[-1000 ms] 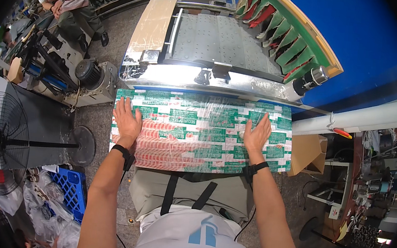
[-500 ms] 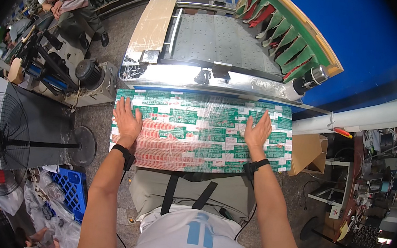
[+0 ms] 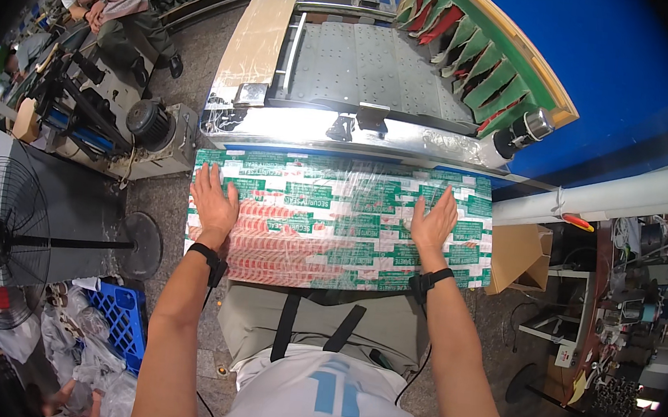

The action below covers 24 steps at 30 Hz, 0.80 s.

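Note:
In front of my body lies a wide flat surface covered in green, white and red printed tape (image 3: 332, 224), glossy as if under clear film. My left hand (image 3: 216, 207) rests flat near its left end, fingers pointing away from me. Toward the right end my right hand (image 3: 434, 224) lies palm down with its thumb spread from the fingers. Neither hand holds anything. A black band circles each wrist. Just beyond the taped surface runs the shiny metal front of a machine with a grey slatted conveyor belt (image 3: 364, 63).
A tan cardboard sheet (image 3: 256, 44) lies along the machine's left side. Right of the belt leans a green rack (image 3: 484, 70) with red pieces in its slots. A standing fan (image 3: 5, 237), blue crate (image 3: 116, 320) and cardboard box (image 3: 520, 261) flank me. Another person (image 3: 115, 15) sits far left.
The conveyor belt's slats have shifted slightly. My hands stay in the same places on the taped surface.

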Each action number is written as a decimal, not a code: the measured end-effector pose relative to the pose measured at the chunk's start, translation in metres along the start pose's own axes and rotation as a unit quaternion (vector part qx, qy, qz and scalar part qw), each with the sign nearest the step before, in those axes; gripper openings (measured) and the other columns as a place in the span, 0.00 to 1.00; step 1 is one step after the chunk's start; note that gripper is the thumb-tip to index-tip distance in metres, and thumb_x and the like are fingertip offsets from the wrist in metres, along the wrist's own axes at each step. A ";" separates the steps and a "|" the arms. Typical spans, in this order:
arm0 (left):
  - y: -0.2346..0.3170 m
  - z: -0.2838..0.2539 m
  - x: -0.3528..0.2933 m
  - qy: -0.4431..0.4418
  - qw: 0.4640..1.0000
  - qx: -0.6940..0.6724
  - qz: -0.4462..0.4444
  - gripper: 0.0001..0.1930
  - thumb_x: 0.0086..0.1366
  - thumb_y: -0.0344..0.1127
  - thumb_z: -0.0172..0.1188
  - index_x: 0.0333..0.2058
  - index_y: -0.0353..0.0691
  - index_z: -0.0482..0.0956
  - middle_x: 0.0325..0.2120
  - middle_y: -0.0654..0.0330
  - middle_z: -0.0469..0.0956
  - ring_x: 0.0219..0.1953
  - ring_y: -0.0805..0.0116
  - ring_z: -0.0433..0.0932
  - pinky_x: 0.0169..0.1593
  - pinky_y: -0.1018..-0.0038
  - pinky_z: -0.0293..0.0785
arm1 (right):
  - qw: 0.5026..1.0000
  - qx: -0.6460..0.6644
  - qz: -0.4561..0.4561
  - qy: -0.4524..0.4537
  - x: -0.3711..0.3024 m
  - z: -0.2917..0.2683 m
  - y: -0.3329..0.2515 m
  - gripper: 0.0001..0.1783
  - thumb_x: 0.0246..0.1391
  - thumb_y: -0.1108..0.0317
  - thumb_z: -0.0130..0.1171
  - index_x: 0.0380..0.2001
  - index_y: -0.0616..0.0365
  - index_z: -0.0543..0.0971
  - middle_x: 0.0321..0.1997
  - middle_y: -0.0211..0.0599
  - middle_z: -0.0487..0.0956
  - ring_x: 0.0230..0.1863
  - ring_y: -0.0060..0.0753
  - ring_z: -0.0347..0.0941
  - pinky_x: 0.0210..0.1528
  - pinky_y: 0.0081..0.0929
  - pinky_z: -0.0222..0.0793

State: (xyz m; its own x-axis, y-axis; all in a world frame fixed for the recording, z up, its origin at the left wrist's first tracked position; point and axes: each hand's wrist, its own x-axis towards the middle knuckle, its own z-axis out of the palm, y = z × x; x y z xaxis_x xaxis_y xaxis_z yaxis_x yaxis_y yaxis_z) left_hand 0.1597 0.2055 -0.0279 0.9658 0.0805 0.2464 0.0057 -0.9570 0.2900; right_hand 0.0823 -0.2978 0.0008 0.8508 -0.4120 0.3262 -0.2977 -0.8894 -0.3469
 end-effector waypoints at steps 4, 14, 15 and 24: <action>0.000 0.001 0.000 0.006 1.000 0.001 0.003 0.33 0.77 0.45 0.55 0.75 0.36 0.63 0.77 0.42 0.58 0.81 0.39 0.51 0.81 0.39 0.42 | 1.000 0.004 0.001 -0.004 0.004 0.003 0.003 0.47 0.70 0.50 0.59 0.78 0.73 0.58 0.76 0.63 0.67 0.78 0.63 0.59 0.81 0.56 0.47; -0.001 -0.001 0.000 0.010 1.000 -0.003 0.006 0.33 0.77 0.45 0.55 0.75 0.36 0.63 0.77 0.41 0.58 0.80 0.39 0.52 0.81 0.39 0.42 | 1.000 0.005 0.011 -0.017 0.002 0.000 0.000 0.47 0.70 0.50 0.59 0.79 0.72 0.57 0.77 0.64 0.66 0.79 0.63 0.57 0.82 0.57 0.46; 0.000 -0.001 0.000 0.011 1.000 -0.004 0.007 0.33 0.77 0.45 0.55 0.75 0.36 0.63 0.77 0.41 0.58 0.80 0.39 0.52 0.81 0.39 0.42 | 1.000 0.008 0.009 -0.016 0.000 -0.001 0.000 0.47 0.70 0.51 0.59 0.79 0.73 0.57 0.76 0.64 0.66 0.79 0.63 0.58 0.82 0.57 0.46; -0.001 0.000 0.000 0.009 1.000 0.000 0.010 0.33 0.77 0.46 0.54 0.75 0.36 0.63 0.77 0.41 0.58 0.80 0.38 0.51 0.81 0.39 0.42 | 1.000 0.010 -0.006 -0.003 -0.005 -0.004 -0.002 0.47 0.69 0.52 0.60 0.78 0.75 0.57 0.74 0.65 0.68 0.77 0.63 0.60 0.81 0.57 0.47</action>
State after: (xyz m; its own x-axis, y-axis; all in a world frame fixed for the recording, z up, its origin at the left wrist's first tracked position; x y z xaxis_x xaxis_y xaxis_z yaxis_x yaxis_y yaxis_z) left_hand 0.1596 0.2067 -0.0281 0.9610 0.0668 0.2682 -0.0128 -0.9585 0.2847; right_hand 0.0763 -0.2950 0.0034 0.8565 -0.3999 0.3262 -0.2787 -0.8904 -0.3600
